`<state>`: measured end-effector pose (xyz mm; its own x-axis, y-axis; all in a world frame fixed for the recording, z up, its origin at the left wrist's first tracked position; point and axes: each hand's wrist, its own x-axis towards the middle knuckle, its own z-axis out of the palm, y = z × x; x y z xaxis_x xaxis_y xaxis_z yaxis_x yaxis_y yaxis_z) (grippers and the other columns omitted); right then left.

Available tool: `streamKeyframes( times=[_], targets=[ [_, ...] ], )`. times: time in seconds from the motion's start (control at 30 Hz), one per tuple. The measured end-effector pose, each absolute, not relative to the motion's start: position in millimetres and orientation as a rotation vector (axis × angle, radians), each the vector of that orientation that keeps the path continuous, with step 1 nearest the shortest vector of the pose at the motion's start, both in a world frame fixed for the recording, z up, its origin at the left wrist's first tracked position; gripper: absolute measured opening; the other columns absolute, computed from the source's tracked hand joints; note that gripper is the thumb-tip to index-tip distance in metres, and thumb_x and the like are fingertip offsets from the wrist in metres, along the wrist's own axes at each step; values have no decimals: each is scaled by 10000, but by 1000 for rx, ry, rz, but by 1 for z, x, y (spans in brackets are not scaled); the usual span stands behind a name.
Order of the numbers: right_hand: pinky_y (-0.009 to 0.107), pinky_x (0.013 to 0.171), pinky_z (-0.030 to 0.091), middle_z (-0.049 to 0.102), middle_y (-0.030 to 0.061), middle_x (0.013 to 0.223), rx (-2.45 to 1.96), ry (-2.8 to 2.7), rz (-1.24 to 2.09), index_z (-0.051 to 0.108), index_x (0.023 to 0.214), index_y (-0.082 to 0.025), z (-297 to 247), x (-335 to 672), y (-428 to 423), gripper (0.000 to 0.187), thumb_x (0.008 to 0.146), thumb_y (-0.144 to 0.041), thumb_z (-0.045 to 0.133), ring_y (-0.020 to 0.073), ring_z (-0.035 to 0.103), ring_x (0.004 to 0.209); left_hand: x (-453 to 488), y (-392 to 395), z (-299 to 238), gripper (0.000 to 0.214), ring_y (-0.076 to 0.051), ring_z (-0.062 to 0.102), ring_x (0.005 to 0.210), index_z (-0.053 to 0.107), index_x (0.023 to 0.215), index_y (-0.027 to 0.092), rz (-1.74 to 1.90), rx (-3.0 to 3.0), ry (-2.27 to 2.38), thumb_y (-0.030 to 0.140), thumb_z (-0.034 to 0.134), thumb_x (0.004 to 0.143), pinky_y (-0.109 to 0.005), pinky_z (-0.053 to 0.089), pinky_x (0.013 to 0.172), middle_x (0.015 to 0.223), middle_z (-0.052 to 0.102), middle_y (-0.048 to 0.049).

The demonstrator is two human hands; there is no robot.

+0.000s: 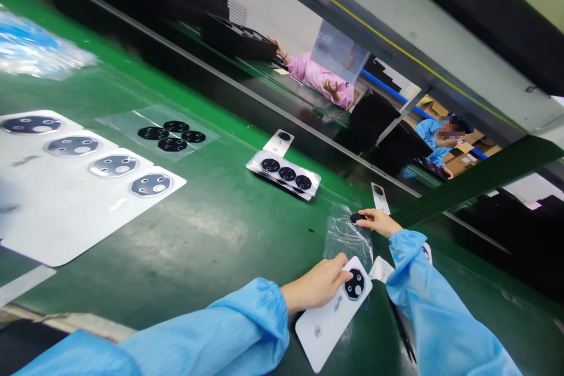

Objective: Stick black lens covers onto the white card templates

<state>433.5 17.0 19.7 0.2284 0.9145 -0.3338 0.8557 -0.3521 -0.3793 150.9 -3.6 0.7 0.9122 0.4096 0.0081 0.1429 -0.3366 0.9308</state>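
My left hand [318, 286] rests with fingers curled on a white phone back cover [328, 320] with a round black camera ring [355, 285], holding it against the green table [220, 229]. A little further out, my right hand [378, 222] pinches a small black round part [356, 218] at the far edge of a clear plastic film [346, 238]. Both arms wear light blue sleeves.
A row of several white covers [79, 188] lies at the left. A clear sheet [165, 132] carries several black rings. A small stack of covers [286, 173] sits mid-table, with single covers [278, 142] behind it. Other people in pink and blue work beyond the conveyor rail.
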Motion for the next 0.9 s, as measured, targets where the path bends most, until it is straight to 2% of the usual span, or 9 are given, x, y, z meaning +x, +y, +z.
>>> streamKeyframes(
  times=[0.43,0.73,0.9],
  targets=[
    [389,785,520,602,64,1100,-2395,-1804,717,573,1102,-150,24,441,26,258,889,-296,571,189,612,924,150,-4,2,161,-190,538,706,343,768,234,268,1913,399,303,328,912,-288,390,646,732,523,-1],
    [340,720,537,620,53,1047,-2376,-1738,818,582,1083,-157,28,429,22,250,910,-330,533,166,624,849,151,-4,1,150,-193,538,726,361,780,230,268,1889,398,302,340,910,-292,397,667,754,534,-8],
    [357,742,532,612,59,1066,-2347,-1723,705,572,1098,-155,23,427,23,249,899,-305,554,170,621,870,152,-4,-1,144,-186,518,714,370,772,228,275,1838,395,293,365,901,-287,387,672,736,512,4]
  ],
)
